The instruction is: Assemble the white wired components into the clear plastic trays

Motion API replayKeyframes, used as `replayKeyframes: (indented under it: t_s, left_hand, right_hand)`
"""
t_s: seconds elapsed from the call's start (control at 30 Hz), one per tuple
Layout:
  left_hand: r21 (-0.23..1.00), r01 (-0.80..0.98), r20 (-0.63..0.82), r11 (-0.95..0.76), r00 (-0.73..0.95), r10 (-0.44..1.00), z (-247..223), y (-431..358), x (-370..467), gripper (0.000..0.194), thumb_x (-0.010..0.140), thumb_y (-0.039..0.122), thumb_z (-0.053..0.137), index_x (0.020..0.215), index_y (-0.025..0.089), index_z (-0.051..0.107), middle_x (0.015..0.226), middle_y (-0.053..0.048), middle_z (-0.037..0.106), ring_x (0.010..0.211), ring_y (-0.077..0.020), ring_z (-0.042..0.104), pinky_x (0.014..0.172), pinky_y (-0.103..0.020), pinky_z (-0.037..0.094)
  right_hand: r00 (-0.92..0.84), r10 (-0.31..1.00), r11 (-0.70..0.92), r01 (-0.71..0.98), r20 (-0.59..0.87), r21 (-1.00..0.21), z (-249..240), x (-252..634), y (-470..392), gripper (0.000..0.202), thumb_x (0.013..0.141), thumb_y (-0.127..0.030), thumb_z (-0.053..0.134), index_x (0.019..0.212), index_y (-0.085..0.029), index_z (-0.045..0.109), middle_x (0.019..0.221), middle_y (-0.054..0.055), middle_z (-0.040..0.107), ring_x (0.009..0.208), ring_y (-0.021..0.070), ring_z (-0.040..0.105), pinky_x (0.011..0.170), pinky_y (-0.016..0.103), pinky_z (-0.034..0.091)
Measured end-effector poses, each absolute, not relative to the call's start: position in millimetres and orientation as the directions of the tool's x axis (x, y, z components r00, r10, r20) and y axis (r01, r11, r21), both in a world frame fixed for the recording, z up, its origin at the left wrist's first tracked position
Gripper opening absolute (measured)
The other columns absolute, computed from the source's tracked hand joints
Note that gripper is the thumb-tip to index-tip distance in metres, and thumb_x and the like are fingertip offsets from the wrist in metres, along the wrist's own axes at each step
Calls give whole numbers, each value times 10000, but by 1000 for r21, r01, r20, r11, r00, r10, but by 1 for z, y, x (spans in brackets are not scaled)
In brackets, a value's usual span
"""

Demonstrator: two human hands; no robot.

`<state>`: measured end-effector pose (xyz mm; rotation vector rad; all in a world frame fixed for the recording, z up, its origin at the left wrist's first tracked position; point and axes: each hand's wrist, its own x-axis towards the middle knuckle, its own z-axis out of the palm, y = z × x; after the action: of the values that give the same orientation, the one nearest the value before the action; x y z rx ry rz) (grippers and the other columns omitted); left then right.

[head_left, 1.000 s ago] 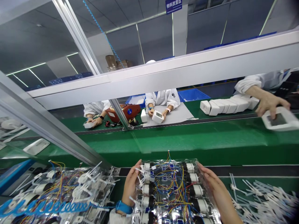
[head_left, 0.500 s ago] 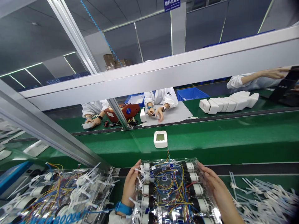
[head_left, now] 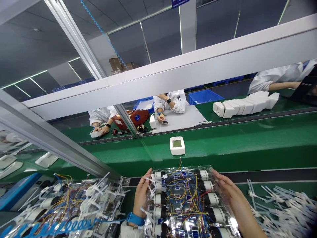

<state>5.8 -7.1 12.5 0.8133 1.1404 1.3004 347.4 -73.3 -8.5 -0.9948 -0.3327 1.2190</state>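
Between my two hands is a clear plastic tray holding rows of white-and-black cylindrical parts with blue pieces and coloured wires. My left hand grips its left edge, fingers bent around the rim, a blue band at the wrist. On the opposite edge, my right hand presses with fingers along the side. A few white plastic ties hang at the tray's left side. Beyond the tray, a white device with a small screen rests on the green conveyor belt. The tray's near end runs out of view.
Another wired tray lies at left, with a coiled blue cord across it. White ties are heaped at right. A metal post slants down at left. Across the belt, co-workers' hands work near a row of white housings.
My view has shifted slightly, and both hands still hold the tray. The white device sits a little farther right in view. A co-worker opposite has lifted one hand.
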Motion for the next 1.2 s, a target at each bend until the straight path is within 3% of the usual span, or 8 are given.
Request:
replayKeyframes:
  t_s: [1.2]
  left_hand:
    - [940, -306, -189, 151, -98, 977, 15, -7, 7, 546, 690, 581, 805, 1095, 219, 752, 1519, -98, 499, 1441, -359, 398, 1201, -491, 322]
  right_hand:
    - [363, 886, 2, -628, -290, -778, -2, 346, -75, 376, 620, -480, 924, 877, -251, 772, 1309, 74, 674, 1393, 358, 425, 1208, 500, 260]
